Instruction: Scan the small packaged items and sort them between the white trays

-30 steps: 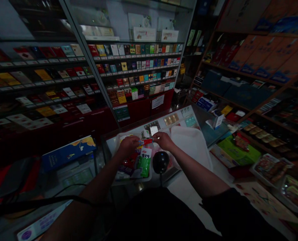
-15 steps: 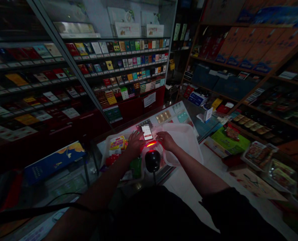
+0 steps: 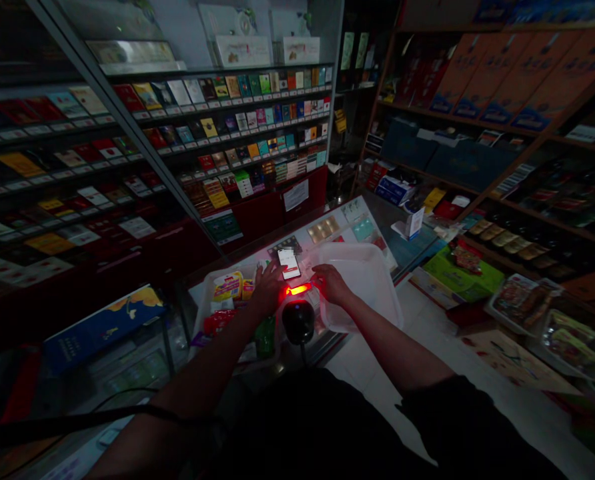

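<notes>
Glowing red just now, a small, slim packet (image 3: 298,290) sits beyond the rounded black scanner (image 3: 298,323), between left hand (image 3: 267,291) and right hand (image 3: 331,285); I can't tell their grip.

Pic was dim overall, w/ the lower shelves and left edge sunk in near-black shadow. Bright red light was cast beside the black scanner (image 3: 298,321), and nearby fingers were tinted red. The phone screen (image 3: 289,264) was lit white, w/ pixelation seen at its top. Straight lines were tilted and stretched toward the edges; fine label text was left unreadable.
</notes>
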Available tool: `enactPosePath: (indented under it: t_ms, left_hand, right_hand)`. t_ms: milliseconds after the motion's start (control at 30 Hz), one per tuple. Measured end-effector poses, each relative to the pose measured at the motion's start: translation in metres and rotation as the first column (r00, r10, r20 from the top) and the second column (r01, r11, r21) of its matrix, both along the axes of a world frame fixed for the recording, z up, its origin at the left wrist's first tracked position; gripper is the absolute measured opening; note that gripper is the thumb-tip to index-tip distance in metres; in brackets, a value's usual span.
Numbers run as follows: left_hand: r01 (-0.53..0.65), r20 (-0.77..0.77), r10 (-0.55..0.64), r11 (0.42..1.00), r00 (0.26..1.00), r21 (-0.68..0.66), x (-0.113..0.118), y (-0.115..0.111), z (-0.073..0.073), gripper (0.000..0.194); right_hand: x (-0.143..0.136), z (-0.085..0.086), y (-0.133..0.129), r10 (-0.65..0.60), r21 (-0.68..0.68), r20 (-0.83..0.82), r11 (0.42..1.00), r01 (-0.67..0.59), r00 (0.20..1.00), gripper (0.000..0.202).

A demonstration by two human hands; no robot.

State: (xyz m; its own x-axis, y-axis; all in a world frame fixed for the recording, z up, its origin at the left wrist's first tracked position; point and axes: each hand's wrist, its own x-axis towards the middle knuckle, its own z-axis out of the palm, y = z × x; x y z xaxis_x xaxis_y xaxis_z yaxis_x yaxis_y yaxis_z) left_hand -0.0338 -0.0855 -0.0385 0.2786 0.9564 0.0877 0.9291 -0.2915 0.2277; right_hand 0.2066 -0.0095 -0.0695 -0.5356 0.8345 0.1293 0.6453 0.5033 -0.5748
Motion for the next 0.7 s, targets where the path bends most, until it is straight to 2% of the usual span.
enactPosePath:
  t_ms: [200, 533, 700]
  left_hand:
    - [-0.05, -0.006, 0.049, 0.999, 0.999, -0.012, 0.008, 0.001, -0.001, 0.019]
    - [-0.035, 0.008, 0.036, 0.997, 0.999, -0.074, 0.001, 0.005, -0.003, 0.016]
    - [-0.064, -0.01, 0.063, 0.996, 0.998, -0.063, 0.008, 0.006, -0.004, 0.016]
  right_hand:
    - [0.004, 0.001, -0.002, -0.004, -0.015, -0.039, 1.0, 0.003, 0.999, 0.018]
    - [0.008, -0.002, -0.004, 0.018, -0.045, -0.069, 0.999, -0.022, 0.997, 0.018]
    - [0.011, -0.005, -0.002, 0.041, -0.021, -0.067, 0.999, -0.043, 0.997, 0.018]
